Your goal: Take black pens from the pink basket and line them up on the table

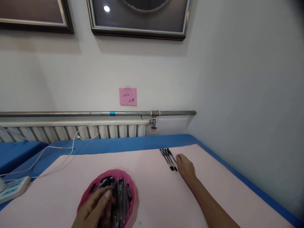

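A round pink plastic basket [133, 190] near the front edge holds many pens [121, 193], clear-barrelled and black, some of them blurred. Over its left part, my left hand [97, 205] reaches in with thumb and fingers drawn together against the pens; what lies between the fingertips is hidden. To the right, several black-capped pens [167, 159] lie slanted side by side on the pink sheet. My right hand [186, 166] rests at the right side of that row, its fingers curled closed on the lower end of the rightmost pen [171, 154].
The pink sheet [152, 193] covers most of the blue table [140, 142]. At left lie a power strip [14, 189] and white cables [71, 152]. Behind the table are a radiator [109, 130], a metal pipe [133, 113] and a valve [154, 123]; a wall stands at right.
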Demonstrator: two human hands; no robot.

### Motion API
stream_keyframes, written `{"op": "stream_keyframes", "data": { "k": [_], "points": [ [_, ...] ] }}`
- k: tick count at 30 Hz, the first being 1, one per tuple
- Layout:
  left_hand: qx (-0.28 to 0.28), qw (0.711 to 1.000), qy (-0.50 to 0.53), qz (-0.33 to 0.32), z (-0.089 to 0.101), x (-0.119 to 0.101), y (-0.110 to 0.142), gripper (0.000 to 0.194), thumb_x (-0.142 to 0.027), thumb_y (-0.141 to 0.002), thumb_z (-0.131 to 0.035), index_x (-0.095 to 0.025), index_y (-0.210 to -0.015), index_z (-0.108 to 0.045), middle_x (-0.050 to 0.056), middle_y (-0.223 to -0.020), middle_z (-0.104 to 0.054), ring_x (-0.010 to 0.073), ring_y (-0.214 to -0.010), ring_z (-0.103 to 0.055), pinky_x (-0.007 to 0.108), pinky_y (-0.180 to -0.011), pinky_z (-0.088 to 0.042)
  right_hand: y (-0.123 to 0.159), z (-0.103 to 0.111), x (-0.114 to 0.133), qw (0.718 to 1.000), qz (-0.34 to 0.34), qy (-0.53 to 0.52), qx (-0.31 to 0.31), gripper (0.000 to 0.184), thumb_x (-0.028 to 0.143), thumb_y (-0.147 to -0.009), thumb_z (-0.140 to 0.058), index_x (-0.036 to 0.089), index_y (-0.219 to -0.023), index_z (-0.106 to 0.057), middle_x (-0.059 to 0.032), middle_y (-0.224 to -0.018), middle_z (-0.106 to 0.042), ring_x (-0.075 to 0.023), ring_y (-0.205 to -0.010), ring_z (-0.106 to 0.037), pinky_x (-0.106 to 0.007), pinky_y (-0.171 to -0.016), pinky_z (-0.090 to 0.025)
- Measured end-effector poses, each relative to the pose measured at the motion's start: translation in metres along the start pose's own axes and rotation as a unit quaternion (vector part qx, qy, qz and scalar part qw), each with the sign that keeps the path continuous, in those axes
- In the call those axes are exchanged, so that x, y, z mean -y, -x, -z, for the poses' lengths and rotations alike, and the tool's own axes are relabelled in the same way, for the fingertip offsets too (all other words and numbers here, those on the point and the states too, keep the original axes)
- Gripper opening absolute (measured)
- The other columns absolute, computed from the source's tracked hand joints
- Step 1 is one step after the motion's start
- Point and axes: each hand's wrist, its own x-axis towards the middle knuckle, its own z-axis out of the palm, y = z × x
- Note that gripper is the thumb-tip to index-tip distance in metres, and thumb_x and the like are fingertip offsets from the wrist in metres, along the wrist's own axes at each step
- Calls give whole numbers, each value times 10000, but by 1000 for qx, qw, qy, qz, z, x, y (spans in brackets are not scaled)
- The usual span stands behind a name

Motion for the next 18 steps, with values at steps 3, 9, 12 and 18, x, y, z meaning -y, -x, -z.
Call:
{"op": "stream_keyframes", "data": {
  "k": [3, 9, 12, 18],
  "points": [
    [-40, 998, -13, -42, 13, -8, -8, 396, -520, -596, -664, -201, -832, -644, -17, -598, -595, 129, -491, -485, 227, -453, -370, 7, 12, 11, 999, -5, -47, -27, 305, 296, -850, -291, 189, -832, -576, -73, -847, -664, -198, -765, -591, -277, -666, -404],
    [-107, 988, -30, -104, 31, -14, -22, 324, -446, -692, -586, -158, -838, -614, -17, -584, -574, 104, -456, -460, 212, -438, -343, 38, 52, 86, 984, 62, -168, -14, 297, 406, -808, -365, 219, -873, -587, -53, -870, -659, -208, -780, -583, -289, -664, -417],
    [-118, 984, -49, -124, 35, -9, -30, 277, -404, -708, -564, -158, -823, -619, 1, -623, -602, 114, -493, -498, 219, -468, -366, 66, 73, 130, 959, 150, -234, 48, 241, 412, -784, -416, 245, -798, -588, -48, -835, -660, -216, -758, -581, -289, -613, -409],
    [-129, 973, -122, -151, 37, -5, -34, 204, -361, -734, -521, -189, -755, -630, 24, -632, -632, 153, -566, -551, 237, -502, -380, 123, 70, 161, 915, 287, -175, 222, 214, 379, -805, -428, 268, -716, -588, -20, -695, -642, -197, -628, -537, -309, -615, -384]
  ]
}}
